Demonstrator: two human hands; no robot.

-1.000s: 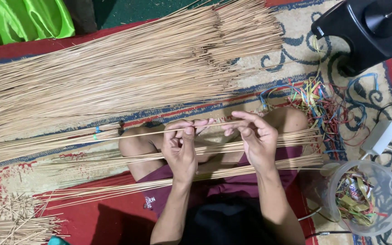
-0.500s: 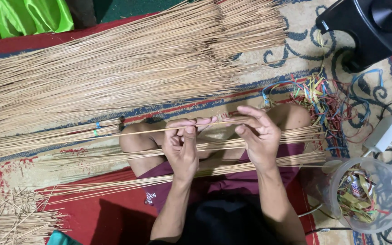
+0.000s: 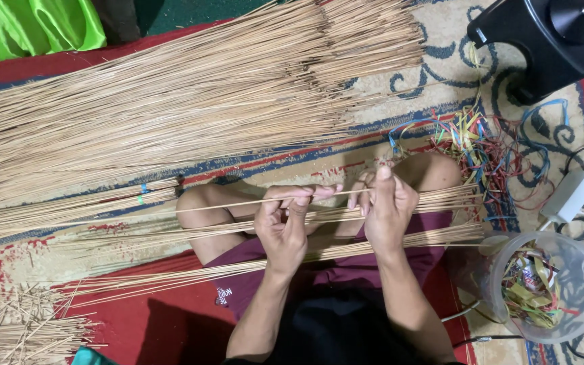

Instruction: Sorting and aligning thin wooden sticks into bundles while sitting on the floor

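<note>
I sit cross-legged on a patterned rug. My left hand (image 3: 284,224) and my right hand (image 3: 385,204) pinch one thin tan stick (image 3: 224,205) between them and hold it level above my lap. Several more long sticks (image 3: 441,233) lie across my thighs under my hands. A tied bundle of sticks (image 3: 69,211) with a green-blue band lies to the left of my knee. A large heap of loose sticks (image 3: 190,101) spreads over the rug beyond my knees.
A clear plastic tub (image 3: 543,285) of coloured strips stands at my right. Loose coloured ribbons (image 3: 484,145) lie beside my right knee. A black speaker-like object (image 3: 549,40) and a white power adapter (image 3: 572,195) with cables sit at the right. Short stick offcuts (image 3: 21,331) pile at bottom left.
My right hand has turned so its fingers curl over the stick. My left fingers have slid along it. The stick stays level between both hands.
</note>
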